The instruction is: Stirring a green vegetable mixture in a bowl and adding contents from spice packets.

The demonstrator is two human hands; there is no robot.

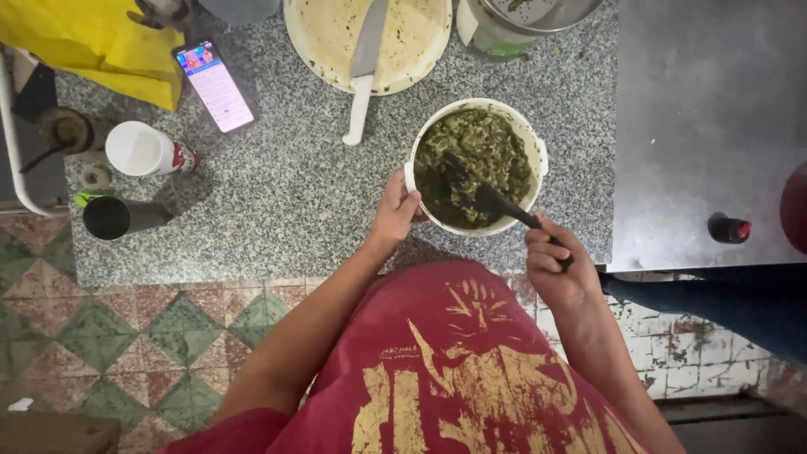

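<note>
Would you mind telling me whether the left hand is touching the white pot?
Touching. The head view shows the left hand with its fingers curled over the rim of the white pot, no gap visible.

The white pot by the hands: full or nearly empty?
Nearly full: the dark green chopped mix reaches close to the white pot's rim, and the black spatula stands in it.

A round white bowl (476,165) stands upright on the speckled grey tabletop (294,185), close to its near edge and nearly full of a dark green, chopped, wet-looking mixture (479,151). A black spoon (496,200) lies tilted in it, its broad end sunk in the mixture and its handle slanting out over the bowl's near right rim.
</note>
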